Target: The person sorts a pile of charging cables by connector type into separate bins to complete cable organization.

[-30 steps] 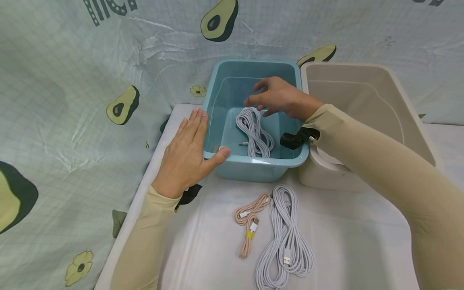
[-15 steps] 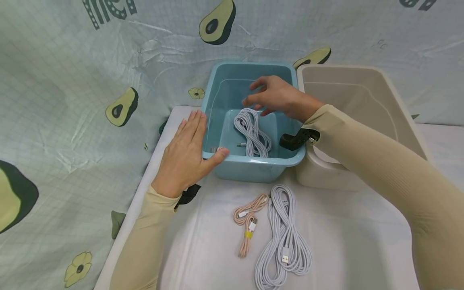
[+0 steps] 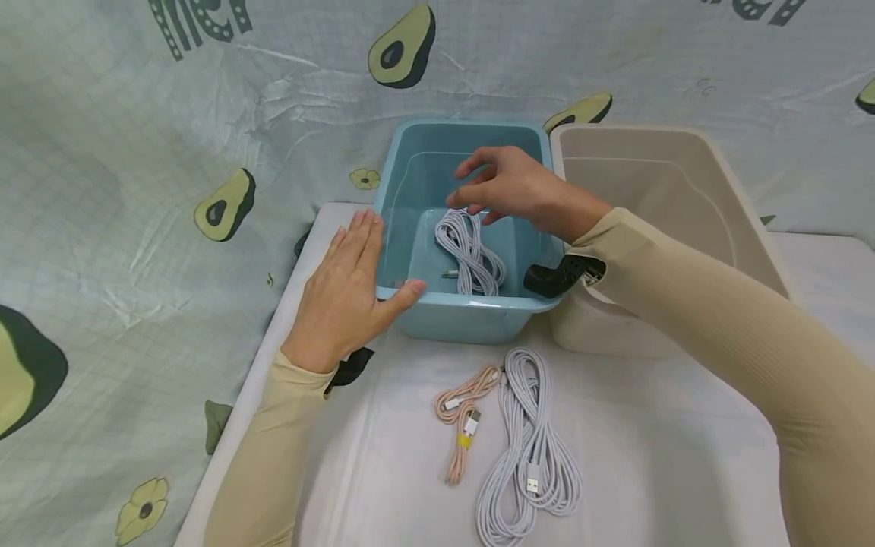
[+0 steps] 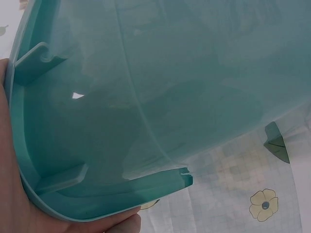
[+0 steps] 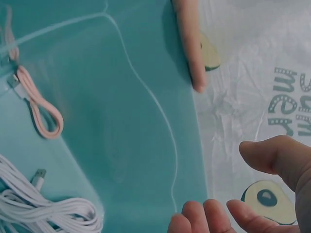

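Note:
My left hand (image 3: 345,296) rests at the front left corner of the blue bin (image 3: 465,319), fingers straight along its side and thumb over the front rim. In the left wrist view, that hand's fingers lie along the outer rim (image 4: 92,213). Over the bin hovers my right hand (image 3: 519,186), fingers loosely bent, holding nothing. Below it, a coiled white cable (image 3: 472,258) lies on the bin floor. The right wrist view also shows a pink cable (image 5: 38,94) inside the bin, largely hidden by the front wall in the head view.
A beige bin (image 3: 636,131) stands against the blue bin's right side, beneath the right forearm. On the white tabletop in front lie a pink USB cable (image 3: 456,465) with a yellow tie and a large coil of white USB cable (image 3: 552,456). An avocado-print sheet (image 3: 307,114) hangs behind.
The head view has shifted slightly, so the bins appear farther left. My right hand has moved slightly left over the blue bin; my left hand keeps its place at the corner.

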Demonstrator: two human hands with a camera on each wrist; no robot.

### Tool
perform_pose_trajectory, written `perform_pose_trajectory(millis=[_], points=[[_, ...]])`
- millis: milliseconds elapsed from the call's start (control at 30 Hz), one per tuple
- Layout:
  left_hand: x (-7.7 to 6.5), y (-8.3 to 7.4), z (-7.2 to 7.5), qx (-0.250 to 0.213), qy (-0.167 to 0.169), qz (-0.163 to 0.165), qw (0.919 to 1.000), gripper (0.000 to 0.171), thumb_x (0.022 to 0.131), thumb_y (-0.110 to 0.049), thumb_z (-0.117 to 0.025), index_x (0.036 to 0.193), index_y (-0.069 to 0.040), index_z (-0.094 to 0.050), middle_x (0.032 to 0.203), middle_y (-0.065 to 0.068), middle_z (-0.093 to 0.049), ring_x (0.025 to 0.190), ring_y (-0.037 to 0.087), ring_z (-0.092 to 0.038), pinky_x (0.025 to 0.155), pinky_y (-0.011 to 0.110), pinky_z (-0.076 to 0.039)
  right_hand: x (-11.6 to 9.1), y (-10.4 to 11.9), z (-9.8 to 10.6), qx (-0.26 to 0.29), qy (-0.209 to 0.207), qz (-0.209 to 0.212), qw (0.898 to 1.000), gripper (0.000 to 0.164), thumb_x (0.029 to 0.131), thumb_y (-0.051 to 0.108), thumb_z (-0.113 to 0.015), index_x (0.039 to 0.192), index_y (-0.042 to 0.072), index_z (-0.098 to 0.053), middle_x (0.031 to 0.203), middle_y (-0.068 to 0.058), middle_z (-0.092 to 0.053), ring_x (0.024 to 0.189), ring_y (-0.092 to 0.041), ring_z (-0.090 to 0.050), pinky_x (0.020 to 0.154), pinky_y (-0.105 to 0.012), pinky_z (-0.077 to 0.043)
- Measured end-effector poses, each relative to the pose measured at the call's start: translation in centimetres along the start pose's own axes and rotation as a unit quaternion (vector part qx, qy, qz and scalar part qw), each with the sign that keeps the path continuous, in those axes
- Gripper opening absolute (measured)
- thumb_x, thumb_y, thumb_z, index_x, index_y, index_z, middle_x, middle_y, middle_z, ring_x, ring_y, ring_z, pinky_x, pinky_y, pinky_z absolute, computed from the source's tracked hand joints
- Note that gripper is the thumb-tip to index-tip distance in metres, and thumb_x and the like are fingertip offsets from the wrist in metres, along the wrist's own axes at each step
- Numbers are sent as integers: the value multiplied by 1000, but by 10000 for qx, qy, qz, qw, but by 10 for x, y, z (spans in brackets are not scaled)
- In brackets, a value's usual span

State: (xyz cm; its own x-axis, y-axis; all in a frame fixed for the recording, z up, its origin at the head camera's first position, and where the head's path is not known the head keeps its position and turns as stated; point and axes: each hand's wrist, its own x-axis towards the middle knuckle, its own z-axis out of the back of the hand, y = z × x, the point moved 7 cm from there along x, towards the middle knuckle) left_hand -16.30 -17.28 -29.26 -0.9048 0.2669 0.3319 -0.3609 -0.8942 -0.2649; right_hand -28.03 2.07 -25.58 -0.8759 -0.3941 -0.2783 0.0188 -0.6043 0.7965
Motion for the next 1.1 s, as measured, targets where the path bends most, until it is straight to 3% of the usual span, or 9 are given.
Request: perform_pose_trajectory(millis=[367,633,867,1100], points=[[1,0,0,14,12,-28,10000,119,90,-91,-16,160,5,-29,168,23,-31,162,33,-24,135,48,-19,-20,6,-1,190,-53,316,9993,41,96,26,-71,133,15,-57,119,-5,-67,103,-21,-68,85,-33,-61],[0,0,0,0,11,-19,10000,108,97,-82,-35,160,6,-28,168,23,-31,162,34,-25,135,49,-20,-36,7,0,279,-99,465,9985,37,94,24,-71,129,16,-61,117,-6,-66,101,-25,-69,86,-33,-61],[0,-1,0,-8,-34,-22,10000,117,92,-89,-21,160,6,-30,168,23,-31,161,35,-25,135,49,-20,-54,11,-1,440,-82,785,9959,38,94,25,-73,128,17,-61,117,-6,-69,100,-21,-70,88,-36,-61],[0,-2,1,-66,-64,-42,9999,113,94,-86,-28,159,6,-31,167,24,-32,161,35,-26,135,49,-20,-71,15,-1,655,-97,1163,9910,37,93,23,-74,127,17,-62,110,-6,-71,97,-21,-71,89,-38,-62]])
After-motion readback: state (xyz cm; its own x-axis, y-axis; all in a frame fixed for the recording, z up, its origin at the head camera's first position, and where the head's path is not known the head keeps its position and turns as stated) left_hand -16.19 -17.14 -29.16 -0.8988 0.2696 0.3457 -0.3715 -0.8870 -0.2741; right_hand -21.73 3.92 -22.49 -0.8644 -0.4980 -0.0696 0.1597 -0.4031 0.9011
